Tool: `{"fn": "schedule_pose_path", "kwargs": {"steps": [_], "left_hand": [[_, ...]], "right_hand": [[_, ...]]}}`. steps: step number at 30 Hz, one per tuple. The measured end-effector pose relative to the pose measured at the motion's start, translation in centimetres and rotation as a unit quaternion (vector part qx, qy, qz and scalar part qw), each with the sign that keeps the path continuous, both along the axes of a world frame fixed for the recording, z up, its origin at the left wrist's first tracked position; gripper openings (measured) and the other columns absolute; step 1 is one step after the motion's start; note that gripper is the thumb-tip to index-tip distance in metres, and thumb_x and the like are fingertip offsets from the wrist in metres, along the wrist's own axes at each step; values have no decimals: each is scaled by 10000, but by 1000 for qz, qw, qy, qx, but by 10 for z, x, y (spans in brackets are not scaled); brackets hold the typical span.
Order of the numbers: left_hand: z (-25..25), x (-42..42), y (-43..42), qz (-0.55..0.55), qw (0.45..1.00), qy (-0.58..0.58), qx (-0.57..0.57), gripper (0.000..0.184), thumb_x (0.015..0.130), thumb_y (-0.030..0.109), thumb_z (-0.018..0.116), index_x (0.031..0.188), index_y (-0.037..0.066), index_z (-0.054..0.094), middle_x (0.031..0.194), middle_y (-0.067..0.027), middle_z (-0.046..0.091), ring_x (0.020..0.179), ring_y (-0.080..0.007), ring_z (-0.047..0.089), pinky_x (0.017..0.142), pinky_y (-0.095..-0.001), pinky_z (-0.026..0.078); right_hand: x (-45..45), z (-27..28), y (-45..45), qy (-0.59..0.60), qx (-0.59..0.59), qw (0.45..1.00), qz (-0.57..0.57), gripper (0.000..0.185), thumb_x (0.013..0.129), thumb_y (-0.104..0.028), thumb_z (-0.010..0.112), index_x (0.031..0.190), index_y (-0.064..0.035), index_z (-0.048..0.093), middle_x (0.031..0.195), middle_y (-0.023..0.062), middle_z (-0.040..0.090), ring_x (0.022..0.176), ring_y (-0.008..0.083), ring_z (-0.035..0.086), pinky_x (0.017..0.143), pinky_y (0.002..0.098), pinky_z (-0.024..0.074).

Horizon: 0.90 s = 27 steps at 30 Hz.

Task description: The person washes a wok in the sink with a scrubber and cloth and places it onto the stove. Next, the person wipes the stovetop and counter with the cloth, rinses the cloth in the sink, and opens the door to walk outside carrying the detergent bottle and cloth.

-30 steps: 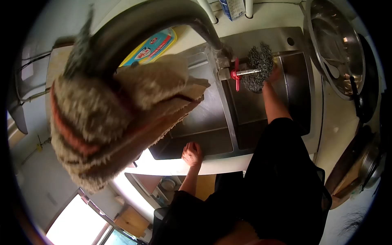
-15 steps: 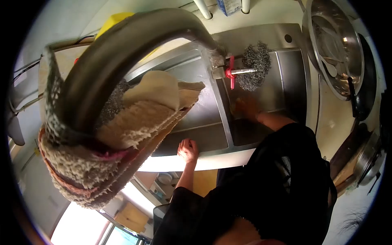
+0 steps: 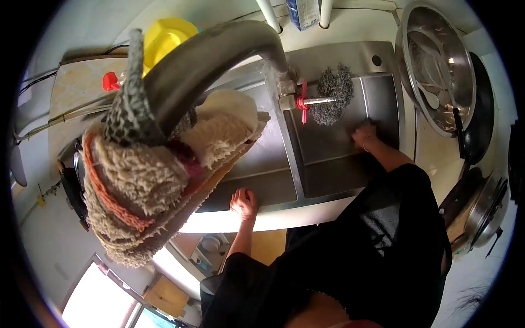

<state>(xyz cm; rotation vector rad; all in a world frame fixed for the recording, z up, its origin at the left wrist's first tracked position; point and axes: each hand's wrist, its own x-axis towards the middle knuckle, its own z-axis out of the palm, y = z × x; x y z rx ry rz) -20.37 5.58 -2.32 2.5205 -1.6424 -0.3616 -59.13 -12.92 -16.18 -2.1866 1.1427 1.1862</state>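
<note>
My left hand (image 3: 244, 204) rests on the front edge of the steel double sink (image 3: 295, 158), its fingers curled and closed; what they hold, if anything, is hidden. Inside the right basin, near its right side, my right hand (image 3: 365, 134) reaches down with fingers bent; whether something is under it cannot be seen. A dark wire scrubber (image 3: 333, 94) hangs by the tap's handle, which has a red tie (image 3: 303, 103). Thick cloths (image 3: 136, 180) are draped over the large curved faucet (image 3: 213, 54) at the left.
Metal bowls (image 3: 443, 71) and a dark pan (image 3: 482, 109) stand right of the sink. Lower right is a lidded pot (image 3: 486, 210). Behind the faucet sit a yellow container (image 3: 172, 41) and a red object (image 3: 111, 81). A blue and white carton (image 3: 304, 13) stands at the back.
My right hand has moved from beside the scrubber down across the right basin, then toward its right side. My left hand stays on the sink edge. The view has shifted slightly.
</note>
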Motion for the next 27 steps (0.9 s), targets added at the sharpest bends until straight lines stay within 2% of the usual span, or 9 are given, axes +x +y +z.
{"fn": "schedule_pose_path", "kwargs": {"steps": [2, 4, 7, 9, 13, 16, 21, 25, 27], "left_hand": [[3, -1, 0, -3, 1000, 6, 14, 92, 687, 143, 480, 620, 89, 511, 621, -53, 522, 585, -250, 508, 528, -348, 408], [3, -1, -2, -4, 1000, -1, 8, 96, 687, 147, 481, 614, 89, 505, 620, -55, 520, 584, -249, 507, 527, -352, 405], [6, -3, -4, 1, 1000, 4, -7, 97, 685, 136, 476, 604, 88, 494, 612, -59, 511, 583, -252, 503, 525, -358, 402], [4, -3, -3, -2, 1000, 12, -6, 98, 683, 133, 473, 599, 85, 490, 608, -61, 506, 581, -254, 500, 525, -360, 400], [2, -2, -3, -2, 1000, 3, 3, 96, 675, 119, 467, 589, 81, 483, 603, -65, 500, 574, -261, 492, 521, -364, 397], [5, -3, -5, -11, 1000, -1, 2, 96, 671, 119, 469, 584, 80, 481, 600, -66, 498, 568, -260, 488, 515, -363, 395], [6, -3, -3, 4, 1000, 4, 9, 101, 677, 121, 470, 587, 79, 484, 597, -67, 499, 565, -256, 489, 512, -361, 395], [2, -2, -2, -4, 1000, 15, -2, 96, 679, 129, 473, 600, 79, 499, 610, -64, 511, 573, -254, 495, 521, -354, 402], [5, -2, 1, 0, 1000, 11, 5, 93, 677, 129, 473, 605, 79, 503, 616, -65, 516, 581, -255, 498, 529, -353, 405]], "right_hand": [[21, 27, -35, -106, -93, 986, -88, 232, 721, -241, 459, 848, -75, 561, 862, 123, 570, 794, 289, 540, 713, 381, 420], [6, -7, -86, -205, 35, 933, -293, 206, 716, -204, 496, 837, -39, 511, 894, 146, 539, 781, 286, 506, 714, 363, 404], [-4, -32, -116, -309, -398, 825, -255, 242, 742, -39, 414, 974, -44, 481, 899, 152, 475, 855, 266, 474, 677, 327, 417], [11, -1, -101, -158, -359, 894, -214, 273, 777, -114, 397, 1037, -64, 465, 1032, 183, 439, 978, 317, 419, 795, 387, 370], [65, 31, -53, -175, -333, 898, -228, 396, 781, -181, 415, 1172, -126, 372, 1152, 182, 330, 1078, 389, 287, 825, 535, 292], [72, 31, -52, -54, -358, 918, -159, 456, 779, -161, 424, 1220, -171, 310, 1095, 160, 362, 1047, 371, 316, 791, 522, 331], [52, 40, -84, -158, -259, 893, -332, 279, 780, -152, 436, 1057, -122, 423, 1030, 120, 422, 1011, 315, 376, 743, 452, 413], [55, 61, -94, -197, -399, 888, -117, 196, 753, -141, 438, 948, -147, 466, 970, 78, 447, 974, 240, 406, 807, 365, 348], [43, 52, -95, -179, -355, 908, -131, 233, 743, -139, 431, 970, -147, 482, 1013, 67, 459, 1007, 220, 395, 861, 343, 296]]}}
